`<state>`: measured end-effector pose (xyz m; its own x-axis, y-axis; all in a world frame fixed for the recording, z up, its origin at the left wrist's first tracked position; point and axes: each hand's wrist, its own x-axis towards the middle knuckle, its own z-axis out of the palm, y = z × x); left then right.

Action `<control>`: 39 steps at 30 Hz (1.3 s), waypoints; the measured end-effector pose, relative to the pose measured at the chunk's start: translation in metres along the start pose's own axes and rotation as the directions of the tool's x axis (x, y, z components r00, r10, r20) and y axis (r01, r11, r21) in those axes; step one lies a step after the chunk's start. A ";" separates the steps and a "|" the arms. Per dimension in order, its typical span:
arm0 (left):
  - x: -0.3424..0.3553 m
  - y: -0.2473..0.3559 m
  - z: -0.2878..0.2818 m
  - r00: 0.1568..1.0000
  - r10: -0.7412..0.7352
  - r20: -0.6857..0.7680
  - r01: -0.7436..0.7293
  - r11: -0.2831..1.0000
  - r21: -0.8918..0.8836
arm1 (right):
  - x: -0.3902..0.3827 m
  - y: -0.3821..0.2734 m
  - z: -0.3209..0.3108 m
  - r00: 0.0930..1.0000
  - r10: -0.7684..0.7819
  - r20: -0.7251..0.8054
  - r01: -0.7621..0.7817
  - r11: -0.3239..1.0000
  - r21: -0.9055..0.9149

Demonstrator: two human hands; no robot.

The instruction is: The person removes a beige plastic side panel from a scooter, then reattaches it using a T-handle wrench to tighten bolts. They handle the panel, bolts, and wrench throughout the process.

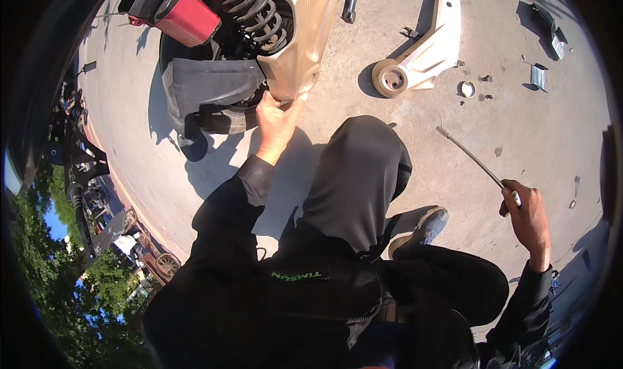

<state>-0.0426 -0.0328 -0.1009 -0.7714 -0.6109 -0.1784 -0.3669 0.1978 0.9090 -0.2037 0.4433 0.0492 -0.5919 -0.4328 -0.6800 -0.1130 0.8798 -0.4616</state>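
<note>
My left hand [278,124] grips the near end of a beige metal arm [295,71], thumb on its right side and fingers at its left; the fingers are partly hidden beneath it. This arm belongs to a vehicle assembly with a black coil spring [243,9], a black plastic guard [211,82] and a red panel [188,19]. Off to the right, my right hand [527,220] is closed round the handle of a long-shafted socket wrench [472,158]. Its thin metal shaft points up and left, the tip clear of the other parts.
A second beige arm [425,54] with a round hub lies on the concrete. Near it are a white ring-shaped part [466,89] and several small dark fasteners [485,78]. Further right lie metal pieces [538,77]. My knee [363,168] rises between my hands.
</note>
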 end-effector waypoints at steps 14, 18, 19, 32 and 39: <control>0.011 0.016 -0.016 0.996 -0.021 0.089 0.013 0.995 0.096 | 0.178 0.096 0.212 0.918 -0.346 0.194 0.158 0.767 0.621; 0.001 0.025 -0.019 0.993 -0.076 0.087 0.069 0.995 0.077 | 0.166 0.134 0.258 0.965 -0.236 0.111 0.072 0.648 0.758; 0.001 0.027 -0.021 0.991 -0.093 0.094 0.085 0.993 0.086 | 0.165 0.147 0.269 0.971 -0.227 0.076 0.094 0.654 0.751; 0.004 0.049 -0.040 0.977 -0.200 0.070 0.188 0.970 0.155 | 0.173 0.178 0.268 0.981 -0.077 0.175 -0.062 0.738 0.672; 0.002 0.031 -0.036 0.991 -0.088 0.104 0.075 0.990 0.121 | 0.173 0.176 0.258 0.985 -0.034 0.167 -0.077 0.785 0.614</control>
<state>-0.0374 -0.0553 -0.0594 -0.7860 -0.5429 -0.2958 -0.4841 0.2427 0.8407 -0.1201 0.4723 -0.2972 -0.4463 -0.4894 -0.7492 0.4470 0.6034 -0.6604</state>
